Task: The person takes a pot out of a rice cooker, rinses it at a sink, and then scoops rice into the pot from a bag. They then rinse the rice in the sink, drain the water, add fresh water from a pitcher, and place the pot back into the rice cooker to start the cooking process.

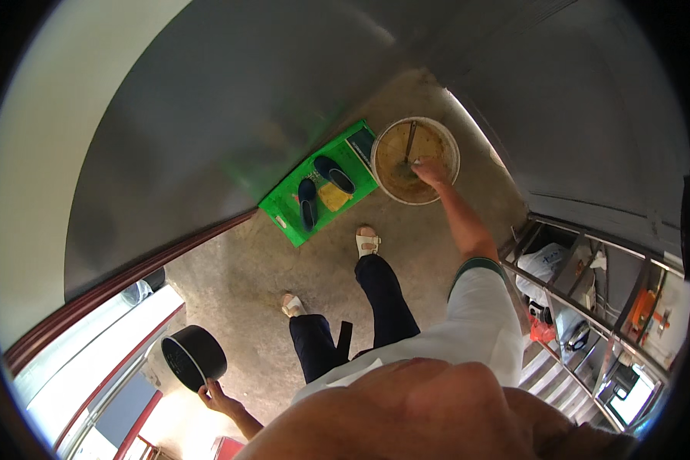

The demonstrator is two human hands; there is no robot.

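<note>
My left hand [217, 398] grips the rim of a black inner pot [210, 351], like one from a rice cooker, held tilted on its side with its mouth to the lower left. Over a white plastic bucket [375, 175], my right hand [431, 171] reaches in with its fingers drawn together. A small whitish bit shows at the fingertips; what it is I cannot tell. Murky brown liquid [390, 144] with floating specks fills the bucket's inside. A long dark handle [411, 138] leans on the far rim beside my fingers, its lower end in the liquid.
A green plastic crate [290, 227] left of the bucket holds dark blue boots [307, 204] and a yellow cloth-like piece [333, 196]. Grey walls [586, 126] meet behind the bucket. At right stands a metal rack [575, 293] with bags. A red-edged white counter [98, 351] lies at left.
</note>
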